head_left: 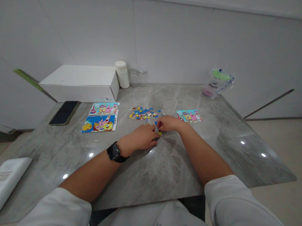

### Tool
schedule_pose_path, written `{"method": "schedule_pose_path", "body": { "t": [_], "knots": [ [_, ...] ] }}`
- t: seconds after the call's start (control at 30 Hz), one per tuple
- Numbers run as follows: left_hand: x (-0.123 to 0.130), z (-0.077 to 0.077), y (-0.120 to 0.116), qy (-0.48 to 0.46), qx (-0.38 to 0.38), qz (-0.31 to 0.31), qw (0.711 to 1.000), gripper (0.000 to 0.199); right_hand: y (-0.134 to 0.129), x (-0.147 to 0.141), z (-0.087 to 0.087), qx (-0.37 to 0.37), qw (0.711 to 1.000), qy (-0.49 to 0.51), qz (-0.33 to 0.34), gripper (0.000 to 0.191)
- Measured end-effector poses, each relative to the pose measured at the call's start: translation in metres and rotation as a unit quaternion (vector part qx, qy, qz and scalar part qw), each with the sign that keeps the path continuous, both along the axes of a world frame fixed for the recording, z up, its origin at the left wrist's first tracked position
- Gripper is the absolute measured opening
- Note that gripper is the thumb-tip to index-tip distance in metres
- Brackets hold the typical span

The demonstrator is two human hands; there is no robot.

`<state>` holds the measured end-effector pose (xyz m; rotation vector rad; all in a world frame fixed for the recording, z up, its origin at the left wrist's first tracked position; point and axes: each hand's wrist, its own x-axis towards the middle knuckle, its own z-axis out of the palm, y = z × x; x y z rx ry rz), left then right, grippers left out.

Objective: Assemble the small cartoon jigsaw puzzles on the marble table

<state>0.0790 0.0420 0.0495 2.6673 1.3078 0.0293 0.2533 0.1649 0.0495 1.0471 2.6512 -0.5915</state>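
- White walls [172,41] are standing all around, made of big flat panels with thin lines between them.
- A grey stone worktop [178,164] with pale streaks is sitting in the corner and shining.
- Small bright spots of lamp light [263,155] are glowing on its smooth top.
- A pale floor [289,144] is showing on the right, with a dark strip [269,101] running along the bottom of the wall.

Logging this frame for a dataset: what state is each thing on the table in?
Left hand: on table, fingertips at small pieces.
Right hand: pinching a small piece.
Loose puzzle pieces: scattered, unassembled.
Phone: flat, screen dark.
White box: closed.
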Motion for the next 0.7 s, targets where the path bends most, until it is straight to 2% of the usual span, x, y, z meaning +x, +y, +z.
{"method": "schedule_pose_path", "body": {
  "t": [0.13, 0.33, 0.7],
  "knots": [
    [-0.001, -0.003, 0.0, 0.003, 0.009, -0.008, 1.0, 0.031, -0.002, -0.003, 0.003, 0.009, 0.999, -0.049, 0.015, 0.024],
    [-0.003, -0.009, 0.002, 0.01, 0.02, -0.014, 1.0, 0.031, -0.004, -0.003, 0.006, 0.011, 0.998, -0.052, 0.015, 0.024],
    [-0.008, 0.003, 0.003, -0.007, 0.016, -0.024, 1.0, 0.028, -0.002, 0.0, 0.005, 0.003, 0.999, -0.034, 0.01, 0.021]
  ]
}}
